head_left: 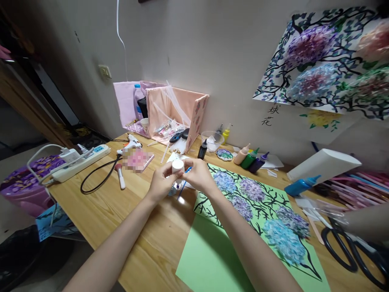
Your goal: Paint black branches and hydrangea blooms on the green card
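The person's left hand [164, 182] is closed around a small white container [178, 165], thumb and fingers wrapped about its side, and holds it up over the near part of the wooden table [152, 227]. The right hand [199, 175] meets it from the other side with bent fingers; whether those fingers grip the container, the thin blue stick [181, 190] beside them, or both, cannot be told. Just below the hands sits a clear dish [172, 190], partly hidden by the left hand. Under the right forearm lies a green sheet [209, 251] with black painted branches and puffy flowers [284, 239] in blue and purple. Beyond the hands, a black bottle [202, 149] stands near a clear bowl [212, 142], and farther right a peach bottle [242, 154], a green bottle [249, 158] and a dark purple bottle [258, 162] stand close together, tilted. To the left lie a makeup brush [120, 177] and a glue gun [133, 142]. Black-handled scissors [340, 247] lie to the right of the sheet.
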Tool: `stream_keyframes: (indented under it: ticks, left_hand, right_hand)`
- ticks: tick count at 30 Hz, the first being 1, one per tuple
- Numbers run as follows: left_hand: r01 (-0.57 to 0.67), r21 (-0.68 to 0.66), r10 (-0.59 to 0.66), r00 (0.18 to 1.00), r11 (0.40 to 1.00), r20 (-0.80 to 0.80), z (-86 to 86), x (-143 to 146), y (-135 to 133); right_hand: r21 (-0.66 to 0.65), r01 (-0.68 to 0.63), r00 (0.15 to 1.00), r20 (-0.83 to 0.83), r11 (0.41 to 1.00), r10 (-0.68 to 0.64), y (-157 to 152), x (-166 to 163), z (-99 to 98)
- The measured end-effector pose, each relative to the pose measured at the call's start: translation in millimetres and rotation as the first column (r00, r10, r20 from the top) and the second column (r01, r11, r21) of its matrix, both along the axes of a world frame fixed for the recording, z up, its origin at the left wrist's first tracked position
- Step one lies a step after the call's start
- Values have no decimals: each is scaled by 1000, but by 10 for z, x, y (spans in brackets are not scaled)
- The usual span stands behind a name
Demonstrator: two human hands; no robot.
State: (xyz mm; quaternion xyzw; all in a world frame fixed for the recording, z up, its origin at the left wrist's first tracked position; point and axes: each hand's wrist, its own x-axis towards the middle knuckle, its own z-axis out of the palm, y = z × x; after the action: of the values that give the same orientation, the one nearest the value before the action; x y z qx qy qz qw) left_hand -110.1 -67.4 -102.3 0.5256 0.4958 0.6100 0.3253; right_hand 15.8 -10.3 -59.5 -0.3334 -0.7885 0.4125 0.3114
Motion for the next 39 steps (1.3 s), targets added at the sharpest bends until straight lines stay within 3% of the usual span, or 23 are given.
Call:
stream_keyframes:
  ticks: [5,22,27,29,31,34,37,39]
  left_hand:
    - [-47,10,47,999,999,-15,-22,29,14]
    - [32,-26,-29,996,999,86,-54,-30,58]
    - [83,11,-84,992,996,89,58,-91,30]
    - [9,36,-14,990,999,140,117,-149,27]
    - [-141,37,129,967,989,221,152,-224,36]
    - [-361,10,340,888,933,310,148,-340,63]
    - [-461,-27,440,825,887,354,109,-425,94]
    - [-494,-61,479,795,867,372,80,-456,108]
  right_hand:
    - [6,32,999,-26,999,-32,1,-23,-58]
    - [-6,-35,999,-25,999,35,64,-35,-78]
    - [-134,-42,993,-112,990,27,132,7,-64]
    - [-237,-2,987,-159,972,-37,178,48,-36]
    - [-308,36,977,-190,951,-98,229,99,-9]
    - [-347,83,966,-203,934,-161,298,171,0]
    - [-439,76,946,-252,895,-204,349,215,-15]
    - [-541,38,921,-307,840,-239,373,228,-17]
